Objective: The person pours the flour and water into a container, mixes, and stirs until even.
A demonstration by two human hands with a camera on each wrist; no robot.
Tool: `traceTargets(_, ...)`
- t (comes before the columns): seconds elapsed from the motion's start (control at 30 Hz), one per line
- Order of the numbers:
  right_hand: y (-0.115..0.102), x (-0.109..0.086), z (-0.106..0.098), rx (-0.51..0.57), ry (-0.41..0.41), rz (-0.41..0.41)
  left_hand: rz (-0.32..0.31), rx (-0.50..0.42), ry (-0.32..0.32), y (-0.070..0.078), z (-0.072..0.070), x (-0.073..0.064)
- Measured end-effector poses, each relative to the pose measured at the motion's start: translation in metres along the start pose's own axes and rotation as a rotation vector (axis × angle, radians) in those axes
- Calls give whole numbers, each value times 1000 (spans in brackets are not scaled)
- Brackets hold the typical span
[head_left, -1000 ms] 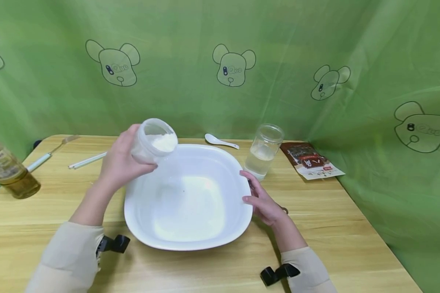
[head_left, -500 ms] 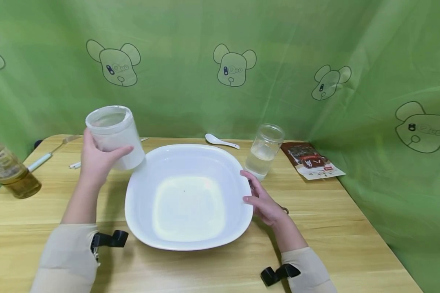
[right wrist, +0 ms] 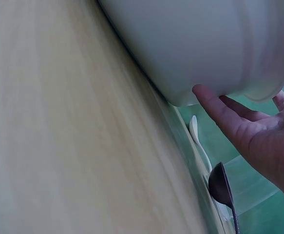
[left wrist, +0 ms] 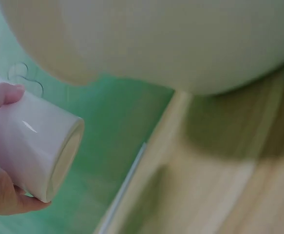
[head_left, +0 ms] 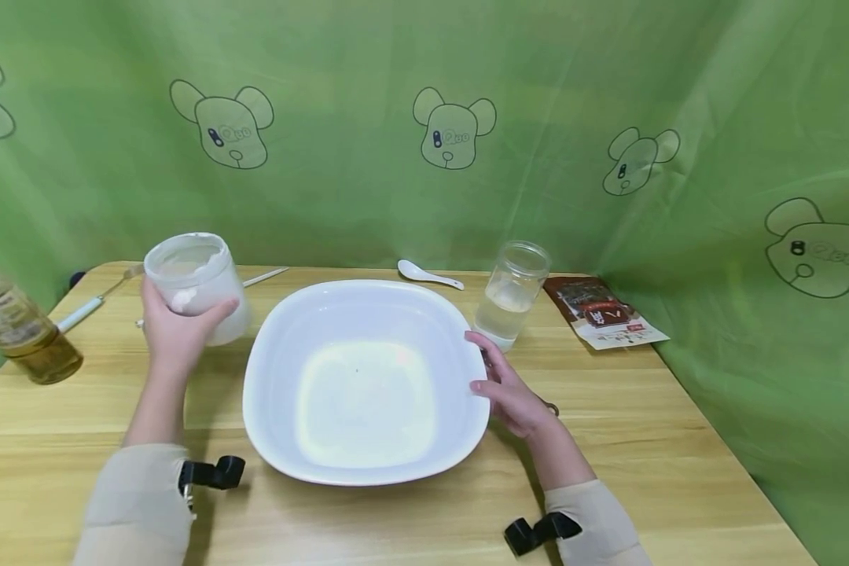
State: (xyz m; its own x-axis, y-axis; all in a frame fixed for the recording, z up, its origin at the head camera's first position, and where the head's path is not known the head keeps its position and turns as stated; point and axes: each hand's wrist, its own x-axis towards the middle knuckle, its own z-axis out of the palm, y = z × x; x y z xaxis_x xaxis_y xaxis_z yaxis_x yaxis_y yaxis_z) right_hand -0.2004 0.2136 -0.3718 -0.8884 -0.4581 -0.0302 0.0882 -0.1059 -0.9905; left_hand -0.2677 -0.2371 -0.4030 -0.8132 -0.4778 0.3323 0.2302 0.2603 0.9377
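Note:
My left hand (head_left: 177,330) grips a translucent white jar (head_left: 219,310) around its side, left of the basin. White powder clings to the jar's inside near the mouth. In the left wrist view the jar's base (left wrist: 66,158) shows against the green curtain, raised over the table. A large white basin (head_left: 364,417) stands in the middle, its bottom bare but for a tiny dark speck. My right hand (head_left: 512,397) holds the basin's right rim, thumb over the edge. Seen from the right wrist, its fingers (right wrist: 219,109) reach under the rim to the outer wall.
Right of the basin are a glass jar of clear liquid (head_left: 504,306), a brown-and-white pouch (head_left: 601,313) and a dark ladle (right wrist: 220,185). A white spoon (head_left: 428,275) lies behind. At left are an amber-liquid bottle (head_left: 31,338), a pale-handled tool (head_left: 81,312) and thin white sticks (head_left: 265,277).
My left hand has carried the jar from over the basin's upper left leftward, turned its mouth upward, then lowered it. The right hand and basin have stayed in place.

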Motion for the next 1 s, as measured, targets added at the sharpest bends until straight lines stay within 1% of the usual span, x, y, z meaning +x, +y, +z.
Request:
traceTargets(0.03,0,0,0,-1,-1,-1,-1,6,9,0,0,-3)
traceTargets(0.07,0,0,0,-1,-1,0,-5,9,15,3,0,-7)
traceTargets(0.23,1,-1,-1,3,-2,2,-80,14,11,36,2,-36)
traceTargets(0.27,1,-1,-1,3,-2,4,-88,18,7,40,2,-40)
traceTargets(0.3,1,-1,-1,3,-2,4,-95,18,5,41,3,-42)
traceTargets(0.37,1,-1,-1,4,0,6,-94,19,-3,40,4,-45)
traceTargets(0.47,1,0,-1,9,-1,4,-101,32,-10,33,5,-46)
traceTargets(0.67,1,0,0,17,1,-3,-137,77,-30,19,8,-41)
traceTargets(0.87,1,0,1,18,2,-2,-172,106,-35,14,9,-36)
traceTargets(1.0,0,-1,1,18,3,2,-178,92,-29,9,11,-33)
